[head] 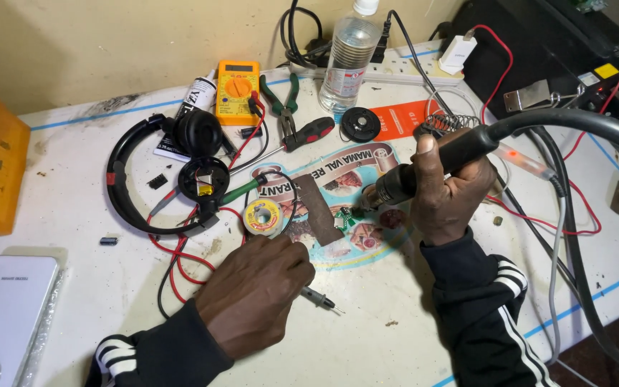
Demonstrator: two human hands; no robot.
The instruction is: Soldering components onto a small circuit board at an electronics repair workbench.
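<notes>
In the head view, the right hand [447,188] is wrapped tight around the black handle of a hot-air tool [424,168], fingers closed on it and thumb up along the grip, with the metal nozzle pointing down and left at a small green circuit board [347,216]. That board lies near the middle of the white table [66,215], on a printed sheet [356,168], just right of a dark brown strip [318,206]; the nozzle tip sits just above and beside it, and whether they touch cannot be told. A thick grey hose [589,125] runs from the tool's back end off to the right. The left hand [256,290] rests nearer, knuckles up, fingers curled shut; a thin probe [320,297] sticks out to the right from under it, but whether the fingers actually pinch it cannot be told. Just beyond that hand is a spool of solder [262,216]. To the left lie black headphones [153,168] with one earcup opened, red wires [180,258] looping around them. Farther off are a yellow multimeter [237,91], green-handled pliers [284,100], a red-and-black screwdriver [302,136], a clear plastic bottle [347,61] and a white power strip [395,72]. A white phone [5,308] lies at the near left.
</notes>
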